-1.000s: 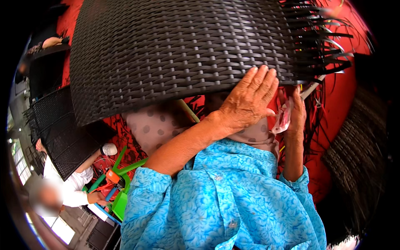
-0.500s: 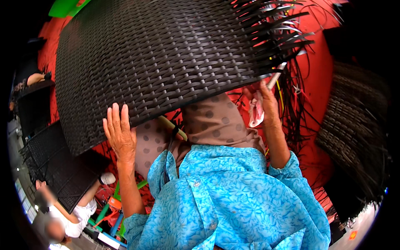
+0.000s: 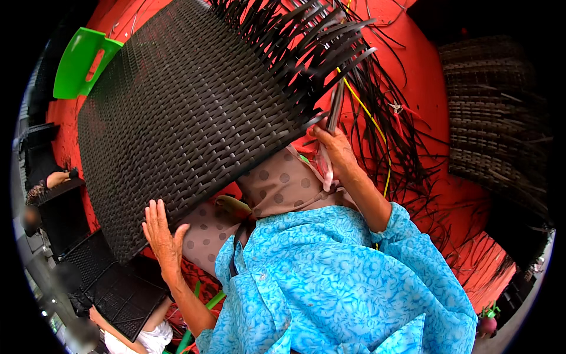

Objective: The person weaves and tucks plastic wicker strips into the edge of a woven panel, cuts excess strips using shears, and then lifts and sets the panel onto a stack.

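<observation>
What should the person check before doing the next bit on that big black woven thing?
1. Left hand steadies the woven panel: ok, its open palm lies flat against the lower edge.
2. Right hand has a firm hold: ok, it is closed on a thin dark tool or strip; which one, cannot tell.
3. Loose strand ends are untangled: not ok, they stick out in many directions.
4. Panel kept off the red floor: ok, it is tilted up over the lap.
5. Weave is even: ok where it shows.
</observation>
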